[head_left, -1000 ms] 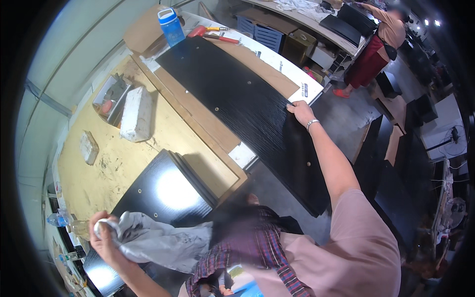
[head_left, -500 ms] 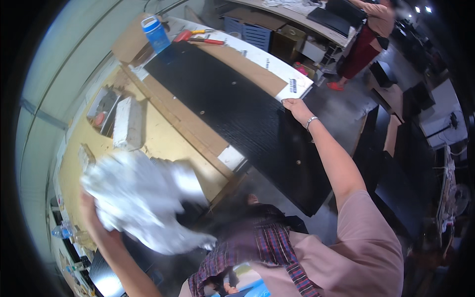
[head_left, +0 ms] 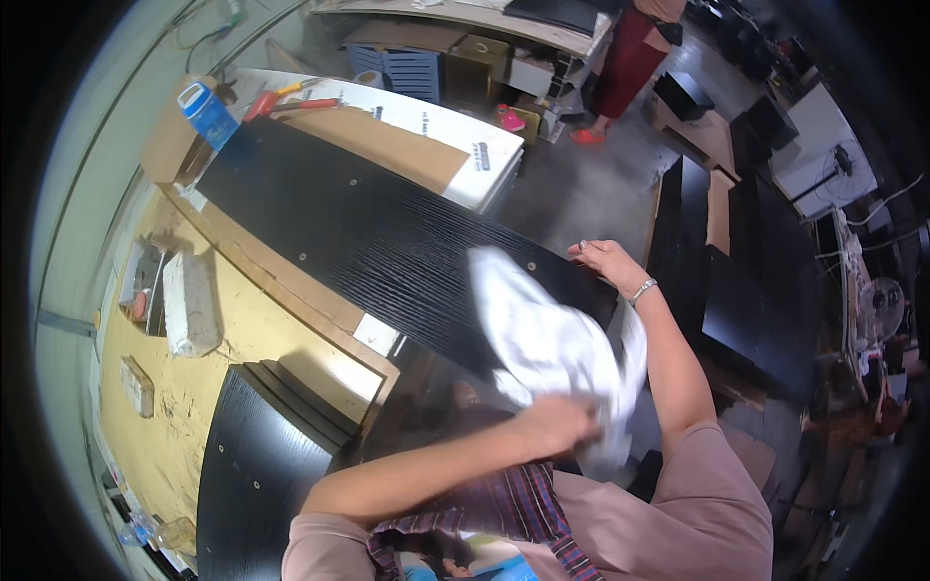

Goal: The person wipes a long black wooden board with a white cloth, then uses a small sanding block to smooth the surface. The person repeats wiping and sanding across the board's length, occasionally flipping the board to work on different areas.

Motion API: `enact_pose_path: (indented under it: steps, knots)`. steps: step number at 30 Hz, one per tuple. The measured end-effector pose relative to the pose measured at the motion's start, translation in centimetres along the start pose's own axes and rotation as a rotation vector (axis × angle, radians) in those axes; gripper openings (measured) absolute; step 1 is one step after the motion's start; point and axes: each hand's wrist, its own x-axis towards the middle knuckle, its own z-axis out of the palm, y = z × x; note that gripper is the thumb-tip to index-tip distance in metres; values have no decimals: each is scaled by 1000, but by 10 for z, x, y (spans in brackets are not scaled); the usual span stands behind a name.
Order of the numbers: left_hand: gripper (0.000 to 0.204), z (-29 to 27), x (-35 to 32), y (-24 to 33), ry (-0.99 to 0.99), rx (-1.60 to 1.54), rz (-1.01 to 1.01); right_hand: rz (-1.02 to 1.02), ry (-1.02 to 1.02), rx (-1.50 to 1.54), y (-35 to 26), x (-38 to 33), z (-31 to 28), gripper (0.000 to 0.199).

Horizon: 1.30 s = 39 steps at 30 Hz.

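Observation:
A long black wood-grain board [head_left: 387, 228] with small metal fittings set in it lies slantwise across the worktable, its near right end reaching toward me. My left hand [head_left: 560, 424] is closed on a white cloth [head_left: 547, 339], which is blurred by motion. The cloth hangs over the board's near end and hides part of it. At the far edge of that end, my right hand [head_left: 608, 263] grips the black board, with a bracelet on the wrist.
Stacked black panels [head_left: 257, 465] stand at the table's near left, by a white block [head_left: 191, 305]. A blue bottle [head_left: 208, 118] and a red-handled tool [head_left: 308, 105] sit beyond the board. Another person [head_left: 620, 68] stands at the back; more black panels [head_left: 746, 300] lie at right.
My left hand has swung the white cloth rightward from over the table's left side to the board's near end. My right hand stays at the board's edge. The view has shifted.

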Motion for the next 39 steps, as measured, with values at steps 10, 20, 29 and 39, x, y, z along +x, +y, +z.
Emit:
enact_pose_path:
  steps: [10,20,29,39]
  knots:
    - [36,-174,-107,-57,1014,-513,-471,-260,101,-366,24,-37,10,48]
    - [39,1,-139,-31,530,-737,-963,-191,74,-231,26,-29,14,45]
    - [71,-8,-114,-70,762,-686,-994,-254,-46,-220,44,-30,-7,43]
    - [45,-81,-270,91,1460,-327,-526,-519,362,-568,-10,-18,13,34]
